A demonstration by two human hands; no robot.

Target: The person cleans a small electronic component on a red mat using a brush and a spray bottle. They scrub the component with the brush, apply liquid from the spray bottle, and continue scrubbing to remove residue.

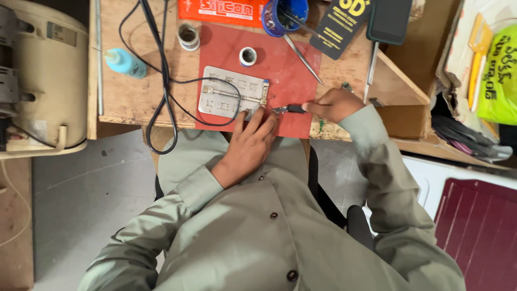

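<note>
The left hand (pixel 249 143) lies flat at the near edge of the red mat (pixel 280 70), fingers spread and pressing beside the metal fixture plate (pixel 232 97), apparently to steady the work. The right hand (pixel 334 103) has its grip closed on a small black-handled tool (pixel 288 109), whose tip points toward the plate's near right corner. The plate sits mid-mat on the wooden counter (pixel 134 91), with a black cable (pixel 161 81) looping across it.

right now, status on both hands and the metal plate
Left hand flat on metal plate edge. Right hand grips small tool, tip beside plate. Black cable crosses plate.
</note>
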